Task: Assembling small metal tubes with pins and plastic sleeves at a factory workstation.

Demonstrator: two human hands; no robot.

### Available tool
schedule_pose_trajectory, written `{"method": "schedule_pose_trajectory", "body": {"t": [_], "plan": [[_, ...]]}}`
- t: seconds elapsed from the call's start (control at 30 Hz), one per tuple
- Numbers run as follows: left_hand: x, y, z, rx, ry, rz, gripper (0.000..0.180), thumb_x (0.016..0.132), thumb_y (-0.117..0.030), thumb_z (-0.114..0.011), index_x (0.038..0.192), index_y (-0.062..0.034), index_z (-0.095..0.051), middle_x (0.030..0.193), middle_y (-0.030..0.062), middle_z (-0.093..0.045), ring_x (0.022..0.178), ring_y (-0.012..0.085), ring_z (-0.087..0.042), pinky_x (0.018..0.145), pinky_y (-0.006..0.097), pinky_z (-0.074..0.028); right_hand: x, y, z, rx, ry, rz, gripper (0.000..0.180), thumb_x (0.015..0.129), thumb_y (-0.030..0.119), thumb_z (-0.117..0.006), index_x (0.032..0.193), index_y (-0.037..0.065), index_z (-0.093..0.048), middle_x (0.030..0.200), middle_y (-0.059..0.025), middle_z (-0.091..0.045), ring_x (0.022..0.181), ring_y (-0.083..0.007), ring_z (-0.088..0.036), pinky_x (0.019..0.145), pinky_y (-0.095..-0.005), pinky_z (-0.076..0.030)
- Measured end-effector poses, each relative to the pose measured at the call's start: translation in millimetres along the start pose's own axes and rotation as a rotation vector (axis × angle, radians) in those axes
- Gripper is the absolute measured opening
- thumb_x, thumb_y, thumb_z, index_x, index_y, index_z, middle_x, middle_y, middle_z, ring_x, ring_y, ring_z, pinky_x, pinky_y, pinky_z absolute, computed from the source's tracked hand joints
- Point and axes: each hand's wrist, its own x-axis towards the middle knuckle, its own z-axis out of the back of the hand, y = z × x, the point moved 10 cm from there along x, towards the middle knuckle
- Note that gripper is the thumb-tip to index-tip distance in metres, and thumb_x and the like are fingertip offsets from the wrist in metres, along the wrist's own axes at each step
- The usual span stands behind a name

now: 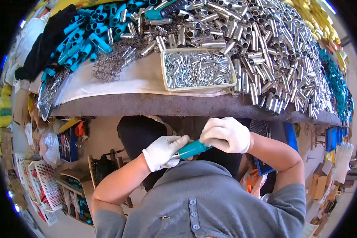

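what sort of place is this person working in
Probably a small assembly workshop: a workbench heaped with shiny metal tubes and teal sleeves, a pale tray of small metal parts, and a similar teal cylinder in the gloved left hand.

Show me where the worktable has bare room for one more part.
The white sheet lies bare between the wire springs and the tray of small metal parts, and in front of the springs. It's crowded behind the springs with teal tubes, and behind and right of the tray with metal tubes.
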Motion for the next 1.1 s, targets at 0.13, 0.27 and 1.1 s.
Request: {"method": "schedule_pose_trajectory", "body": {"t": [0.13, 0.27, 1.1], "plan": [[-2.9, -11.9, -9.1, -0.015, 0.006, -0.075, 0.048, 0.094, -0.048, -0.045, 0.109, -0.0036, -0.057, 0.079, 0.0074, -0.064, 0.044, 0.0053, -0.041, 0.036, 0.019, -0.03, 0.3, -33.6, -10.7, 0.084, -0.118, -0.251, 0.01, 0.088, 0.007, -0.05, 0.088, 0.002, -0.059, 0.085, -0.0143, -0.058, 0.078, -0.0331, -0.059, 0.07, -0.0378, -0.048], [3.4, -4.4, -12.3, -0.016, -0.021, -0.102, 0.045, 0.094, -0.04, -0.048, 0.116, -0.0019, -0.055, 0.086, 0.0094, -0.064, 0.05, 0.0059, -0.046, 0.038, 0.018, -0.035, 1.3, -41.6, -16.9, 0.137, -0.131, -0.303, 0.017, 0.091, 0.006, -0.042, 0.092, 0.0, -0.058, 0.085, -0.0143, -0.058, 0.078, -0.0288, -0.059, 0.073, -0.0352, -0.048], [5.8, -32.8, 38.2, -0.504, -0.146, -0.425, 0.039, 0.095, -0.033, -0.051, 0.121, -0.0055, -0.051, 0.08, 0.0057, -0.056, 0.044, 0.0057, -0.038, 0.037, 0.017, -0.027, 82.2, -88.2, 57.0, -0.868, 0.096, -0.102, 0.009, 0.085, 0.016, -0.054, 0.09, 0.01, -0.058, 0.096, -0.0076, -0.053, 0.093, -0.0265, -0.057, 0.076, -0.0368, -0.049]]}}
